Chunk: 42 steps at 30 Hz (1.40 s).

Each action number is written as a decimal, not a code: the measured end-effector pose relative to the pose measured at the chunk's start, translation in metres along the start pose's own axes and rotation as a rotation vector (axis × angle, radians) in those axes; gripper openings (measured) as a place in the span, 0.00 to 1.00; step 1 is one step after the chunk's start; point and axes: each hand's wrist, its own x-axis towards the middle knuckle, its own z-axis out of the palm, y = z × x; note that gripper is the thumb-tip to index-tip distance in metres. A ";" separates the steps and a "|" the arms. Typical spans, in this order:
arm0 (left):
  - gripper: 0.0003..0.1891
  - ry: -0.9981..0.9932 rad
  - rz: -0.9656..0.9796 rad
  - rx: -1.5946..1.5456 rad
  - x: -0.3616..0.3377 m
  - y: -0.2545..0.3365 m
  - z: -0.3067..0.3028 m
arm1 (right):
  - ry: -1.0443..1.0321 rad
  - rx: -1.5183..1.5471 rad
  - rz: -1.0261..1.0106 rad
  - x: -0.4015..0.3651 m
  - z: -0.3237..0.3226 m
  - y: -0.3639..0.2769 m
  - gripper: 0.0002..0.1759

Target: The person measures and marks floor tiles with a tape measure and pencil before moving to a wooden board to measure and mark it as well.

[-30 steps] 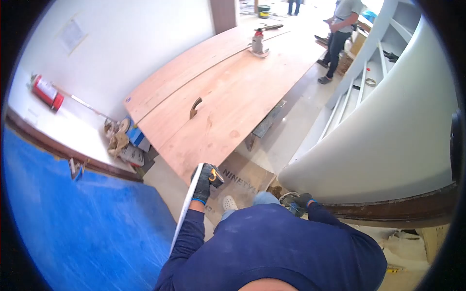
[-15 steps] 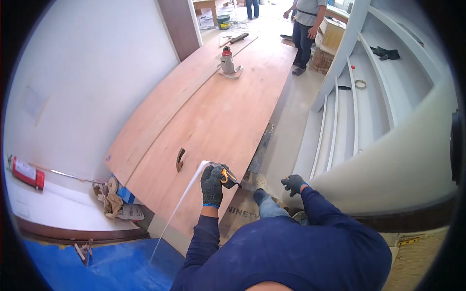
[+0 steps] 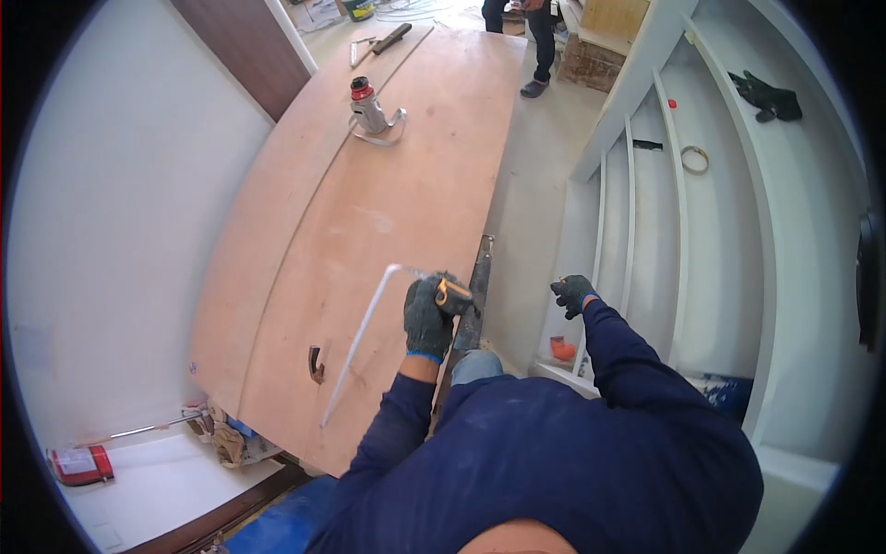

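My left hand (image 3: pixel 427 319), in a dark glove, grips a yellow and black tool (image 3: pixel 454 294) and one end of a long thin white strip (image 3: pixel 360 344). The strip slants down to the left over a large plywood sheet (image 3: pixel 369 222). My right hand (image 3: pixel 574 294), also gloved, is held up with fingers curled and nothing in it, close to the edge of a white shelf unit (image 3: pixel 683 231).
A router (image 3: pixel 367 105) stands on the far part of the plywood. A small dark curved piece (image 3: pixel 316 364) lies on its near end. Another person's legs (image 3: pixel 540 46) are at the far end. Gloves (image 3: pixel 766 95) and a tape roll (image 3: pixel 693 159) lie on the shelves. A red extinguisher (image 3: pixel 78 463) lies bottom left.
I have risen and moved forward over the plywood. My left hand carried the strip and tool up and right. My right hand lifted from near the floor to the shelf edge.
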 end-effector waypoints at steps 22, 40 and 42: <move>0.13 -0.040 0.003 0.336 0.227 -0.034 0.074 | 0.243 1.106 0.420 -0.056 -0.018 0.069 0.23; 0.13 -0.164 -0.483 -0.048 0.490 -0.167 0.342 | 0.391 1.311 0.462 0.124 -0.284 0.076 0.18; 0.12 -0.349 -0.447 -0.086 0.519 -0.171 0.389 | 0.388 1.269 0.406 0.166 -0.342 0.086 0.18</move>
